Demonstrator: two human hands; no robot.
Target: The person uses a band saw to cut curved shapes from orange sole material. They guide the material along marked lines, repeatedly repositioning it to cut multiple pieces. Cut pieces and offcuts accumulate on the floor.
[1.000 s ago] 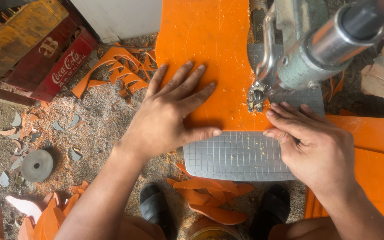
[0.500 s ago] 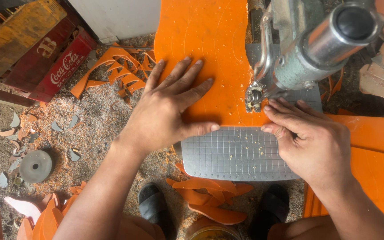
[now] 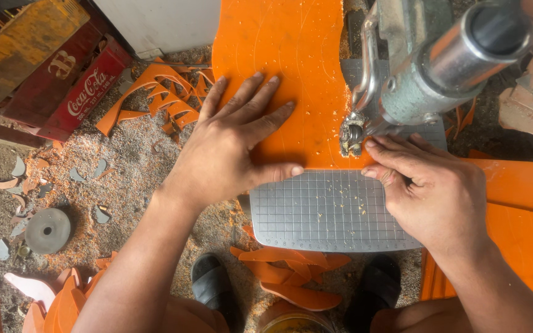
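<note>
Orange flat plastic sheet (image 3: 279,55) lies across the grey gridded metal saw counter (image 3: 325,213), pinned flat by the open left hand (image 3: 226,154) at nine o'clock while the right hand (image 3: 433,191), fingers curled, presses its edge beside the blade (image 3: 353,132) at three o'clock, steadying the cut.

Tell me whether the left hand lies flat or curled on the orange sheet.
Flat: left hand spreads open, fingers splayed, on the orange plastic sheet.
</note>
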